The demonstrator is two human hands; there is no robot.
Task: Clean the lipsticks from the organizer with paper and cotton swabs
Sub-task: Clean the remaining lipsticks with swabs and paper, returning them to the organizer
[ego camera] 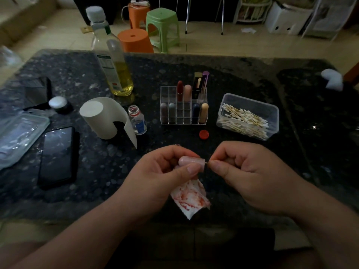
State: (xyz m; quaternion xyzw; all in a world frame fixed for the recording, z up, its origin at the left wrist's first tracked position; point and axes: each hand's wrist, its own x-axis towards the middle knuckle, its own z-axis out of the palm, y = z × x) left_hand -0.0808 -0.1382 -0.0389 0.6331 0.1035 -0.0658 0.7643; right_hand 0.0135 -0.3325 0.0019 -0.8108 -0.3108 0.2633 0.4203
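My left hand [165, 171] grips a pale pink lipstick cap [191, 160] lying sideways, open end to the right, together with a red-stained piece of paper [191, 199] that hangs below it. My right hand [242, 171] pinches a cotton swab [207, 162] whose tip goes into the cap's open end; most of the swab is hidden. The clear organizer [183, 113] stands behind on the dark table, holding several lipsticks. A clear box of cotton swabs [248, 117] sits to its right. A paper roll [103, 117] stands at left.
A tall oil bottle [112, 61] and a small open bottle [138, 121] stand near the roll. A red bottle cap [204, 134] lies in front of the organizer. A black phone [58, 156] and a clear plastic lid [17, 136] lie at left.
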